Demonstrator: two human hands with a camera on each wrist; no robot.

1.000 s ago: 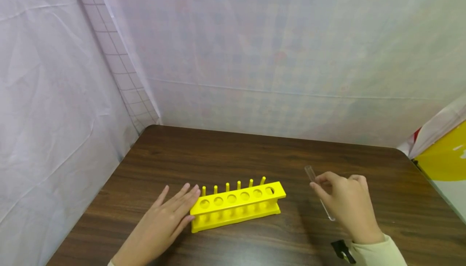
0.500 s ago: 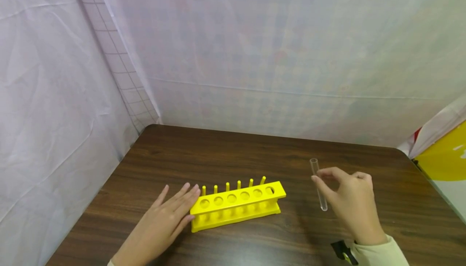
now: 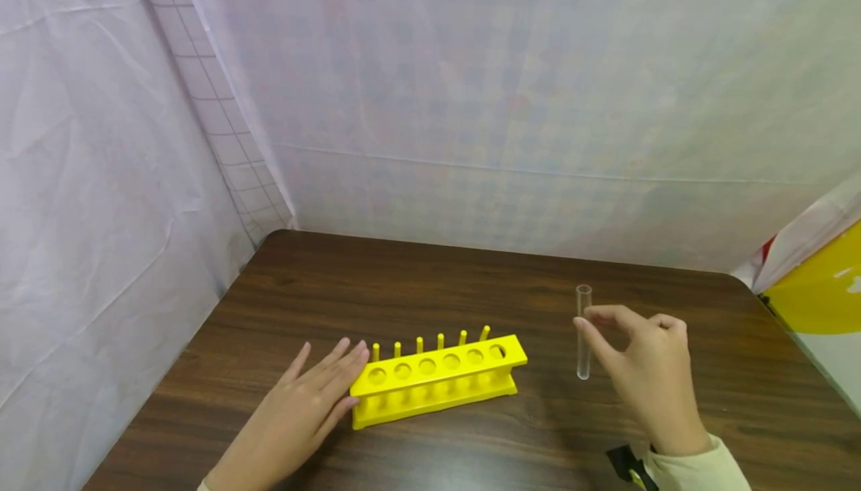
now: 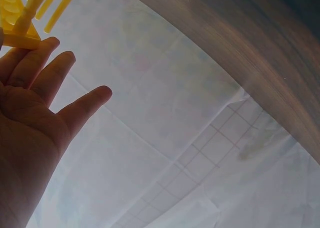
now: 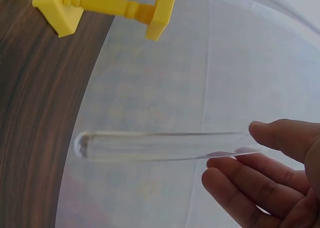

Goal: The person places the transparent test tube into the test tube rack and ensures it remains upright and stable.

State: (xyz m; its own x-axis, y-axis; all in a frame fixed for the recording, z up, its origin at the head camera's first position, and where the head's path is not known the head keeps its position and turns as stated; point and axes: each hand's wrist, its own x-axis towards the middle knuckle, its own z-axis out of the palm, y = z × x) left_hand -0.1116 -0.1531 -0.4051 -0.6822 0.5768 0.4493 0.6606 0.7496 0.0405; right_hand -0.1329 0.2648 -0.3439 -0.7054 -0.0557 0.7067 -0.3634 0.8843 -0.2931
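Note:
A yellow test tube rack (image 3: 439, 365) stands on the table, with a row of round holes on top and several pegs behind. Against its left end lies my left hand (image 3: 296, 409), fingers straight and spread. Seen from the left wrist, the fingers (image 4: 50, 72) touch the rack's edge (image 4: 25, 40). To the right of the rack, my right hand (image 3: 646, 371) pinches a clear test tube (image 3: 583, 360) between thumb and fingers. The tube is near upright, rounded end down, apart from the rack. In the right wrist view the tube (image 5: 150, 146) looks see-through, with no visible contents.
The dark wood-grain table (image 3: 377, 274) has rounded far corners. White cloth (image 3: 511, 102) hangs behind it and to the left. A yellow object (image 3: 821, 289) sits beyond the right edge. A black strap (image 3: 628, 465) is at the right sleeve.
The right hand has turned the test tube from a slant to near upright, its lower end swinging left and up. The left hand and the rack have stayed in place.

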